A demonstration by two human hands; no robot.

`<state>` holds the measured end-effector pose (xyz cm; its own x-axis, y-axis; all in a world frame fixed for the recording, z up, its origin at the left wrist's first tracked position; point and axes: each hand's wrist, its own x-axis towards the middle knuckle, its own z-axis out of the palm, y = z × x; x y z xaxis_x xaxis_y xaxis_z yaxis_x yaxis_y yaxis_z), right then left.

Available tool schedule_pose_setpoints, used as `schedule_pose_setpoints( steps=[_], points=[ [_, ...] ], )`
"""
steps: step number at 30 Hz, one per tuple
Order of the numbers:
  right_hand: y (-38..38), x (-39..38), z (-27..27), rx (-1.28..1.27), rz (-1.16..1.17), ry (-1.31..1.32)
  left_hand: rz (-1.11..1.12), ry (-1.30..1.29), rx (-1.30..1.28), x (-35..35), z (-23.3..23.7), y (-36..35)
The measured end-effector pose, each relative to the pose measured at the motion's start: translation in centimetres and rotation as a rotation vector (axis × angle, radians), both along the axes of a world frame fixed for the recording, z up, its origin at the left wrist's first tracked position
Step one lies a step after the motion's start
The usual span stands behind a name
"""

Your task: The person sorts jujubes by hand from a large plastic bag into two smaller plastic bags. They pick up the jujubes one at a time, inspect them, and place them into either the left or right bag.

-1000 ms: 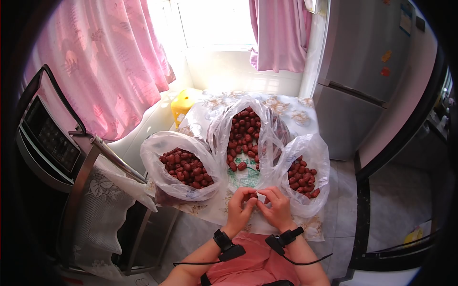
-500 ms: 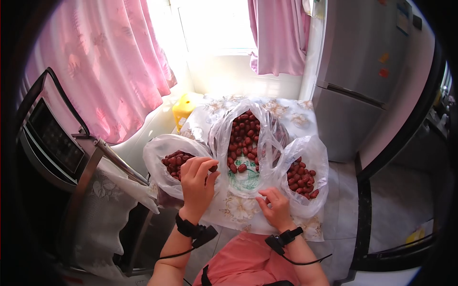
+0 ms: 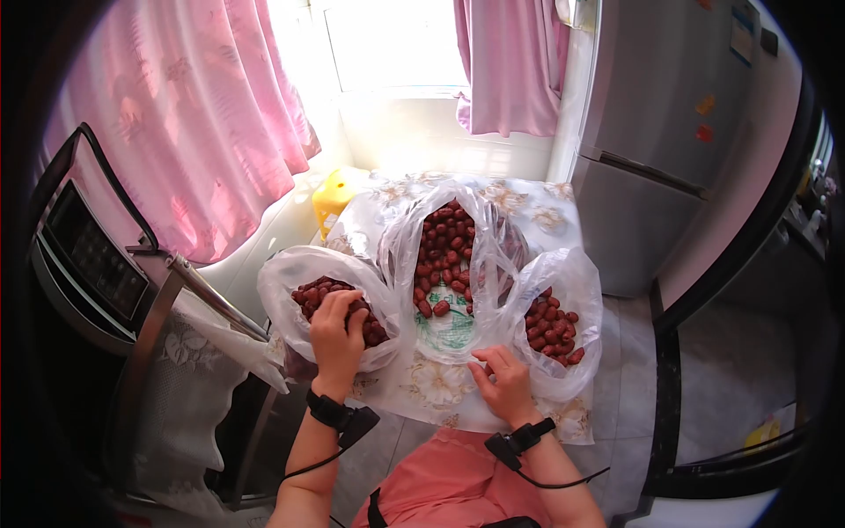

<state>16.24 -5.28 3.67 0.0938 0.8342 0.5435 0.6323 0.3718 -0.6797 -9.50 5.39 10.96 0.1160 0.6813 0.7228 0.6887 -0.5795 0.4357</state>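
Red dates fill three clear plastic bags on a flowered tablecloth [image 3: 440, 384]. My left hand [image 3: 337, 339] is over the left bag [image 3: 283, 267], its fingers bent down at the dates [image 3: 373, 332]; whether a date is between the fingertips is hidden. The middle bag [image 3: 400, 238] lies open, with dates toward its back and green print showing near its front. My right hand [image 3: 503, 380] hovers at the table's front, between the middle bag and the right bag [image 3: 581, 286], its thumb and forefinger apart with nothing between them.
A yellow plastic object [image 3: 329, 201] stands behind the table's left corner. To the right is a grey fridge [image 3: 642, 207]. A dark appliance with a raised lid [image 3: 92, 255] is at the left. Pink curtains [image 3: 189, 114] frame the bright window.
My left hand has moved left and down from the gap by the middle bag into the left bag. The date seen at its fingertips earlier no longer shows there. My right hand has barely moved.
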Motion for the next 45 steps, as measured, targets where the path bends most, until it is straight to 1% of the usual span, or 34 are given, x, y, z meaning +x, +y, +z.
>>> schedule_pose_setpoints(
  steps=[1,3,4,5,7,12,14,15,17,18,19,21,22,24,25,28,32,33,34,38,40,41,43,45],
  points=[
    [0.0,0.0,0.0,0.007,0.001,-0.003,-0.002,0.002,0.001,-0.3,0.2,0.2],
    [0.1,-0.1,0.0,0.017,0.009,-0.004,0.089,0.002,-0.035,-1.0,0.5,0.3],
    [0.0,-0.2,0.0,-0.005,0.007,0.007,0.078,0.024,-0.127,-1.5,0.1,0.6],
    [0.0,-0.2,0.0,-0.027,0.005,0.018,0.082,0.025,-0.125,-2.1,-0.5,0.8],
    [-0.1,-0.3,0.2,-0.037,0.008,0.017,0.024,0.297,-0.205,-2.6,-1.2,0.7],
    [-0.1,-0.1,-0.2,-0.027,0.004,-0.007,0.006,0.260,-0.185,-1.6,-1.0,0.1],
    [0.0,0.0,-0.3,-0.025,0.007,-0.013,-0.062,0.175,-0.068,-0.5,-0.7,-0.3],
    [0.1,0.0,-0.3,-0.024,0.007,-0.013,-0.062,0.175,-0.066,0.2,-0.3,-0.6],
    [0.1,0.0,-0.5,-0.028,0.010,-0.015,-0.137,0.001,0.016,1.8,0.5,-1.6],
    [0.0,-0.1,-0.4,-0.031,0.011,-0.013,-0.188,-0.035,0.020,2.7,0.7,-2.1],
    [-0.2,-0.2,-0.1,-0.043,0.008,0.000,-0.185,-0.035,0.017,3.5,0.7,-2.6],
    [-0.1,-0.3,0.1,-0.051,0.005,0.010,-0.370,-0.035,-0.037,5.4,0.8,-3.4],
    [-0.1,-0.2,0.0,-0.046,0.006,-0.004,-0.373,-0.037,-0.034,6.3,0.2,-3.4],
    [-0.2,0.0,0.1,-0.043,-0.005,-0.017,-0.472,-0.059,-0.126,8.2,-1.6,-2.9],
    [-0.2,-0.1,0.1,-0.040,0.002,-0.012,-0.478,-0.059,-0.128,9.2,-2.1,-2.6],
    [0.1,0.0,-0.2,-0.014,0.005,-0.028,-0.409,0.094,-0.284,11.1,-4.4,-1.3],
    [0.3,0.1,-0.8,0.009,-0.013,-0.063,-0.360,0.161,-0.232,13.0,-7.7,0.4],
    [0.3,0.1,-0.7,0.008,-0.015,-0.061,-0.328,0.225,-0.239,13.1,-8.9,0.8],
    [0.3,0.1,-0.6,0.003,-0.023,-0.055,-0.297,0.287,-0.244,13.3,-9.2,0.9],
    [0.3,0.1,-0.4,0.016,-0.026,-0.034,-0.292,0.304,-0.251,12.9,-9.3,0.7],
    [0.3,0.0,-0.5,-0.006,-0.022,-0.003,-0.312,0.211,-0.387,12.5,-9.2,0.7],
    [0.3,-0.1,-0.6,-0.028,-0.019,0.025,-0.313,0.213,-0.387,12.3,-9.0,0.6],
    [0.2,0.0,-0.5,-0.032,-0.019,0.030,-0.101,0.214,-0.206,12.1,-8.7,0.3],
    [0.2,-0.1,-0.6,-0.035,-0.014,0.032,-0.065,0.219,-0.190,11.7,-8.7,0.2]
  ],
)
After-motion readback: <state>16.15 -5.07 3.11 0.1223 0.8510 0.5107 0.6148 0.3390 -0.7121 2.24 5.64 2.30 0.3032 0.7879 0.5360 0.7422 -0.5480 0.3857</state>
